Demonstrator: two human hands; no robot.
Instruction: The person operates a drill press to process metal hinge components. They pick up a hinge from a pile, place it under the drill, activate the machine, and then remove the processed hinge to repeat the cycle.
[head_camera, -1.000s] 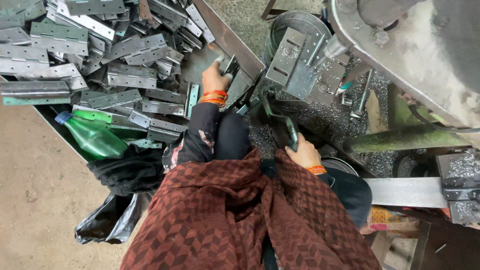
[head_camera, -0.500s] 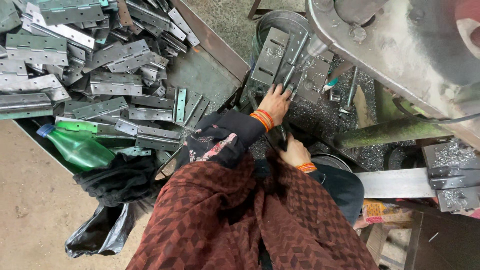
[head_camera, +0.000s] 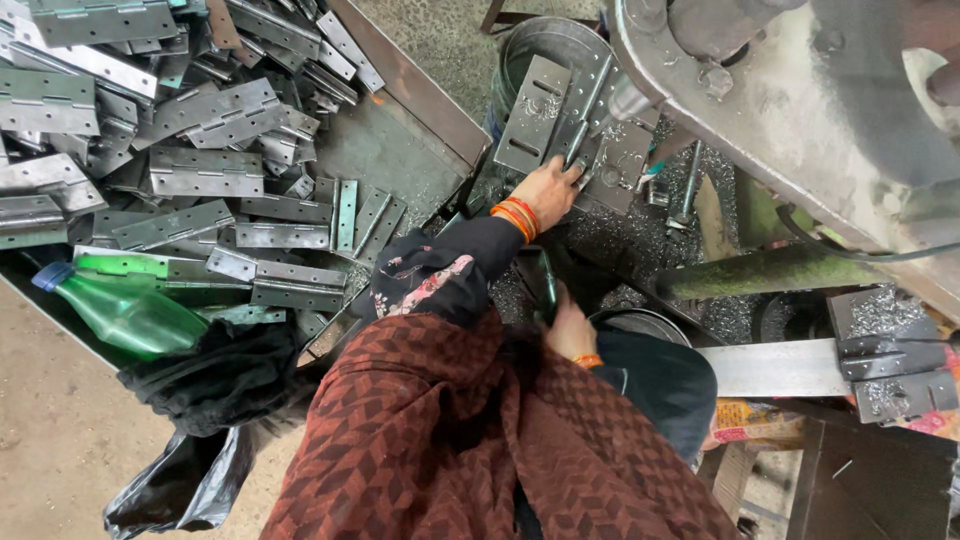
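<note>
The right hand (head_camera: 568, 325) is half hidden below the machine bed (head_camera: 600, 150), and its grip on a dark handle cannot be told. The left hand (head_camera: 548, 190), at the hinge pile (head_camera: 200, 170) 1 second ago, now presses fingers down on the hinge (head_camera: 585, 140) on that bed.

Shallow metal tray (head_camera: 400, 150) heaped with grey hinges (head_camera: 200, 170); green bottle (head_camera: 130, 315) at its near edge. Beside it, machine bed (head_camera: 640, 230) strewn with metal swarf, bearing perforated hinge (head_camera: 560, 125). Black bag (head_camera: 180, 480) on concrete floor (head_camera: 50, 440).
</note>
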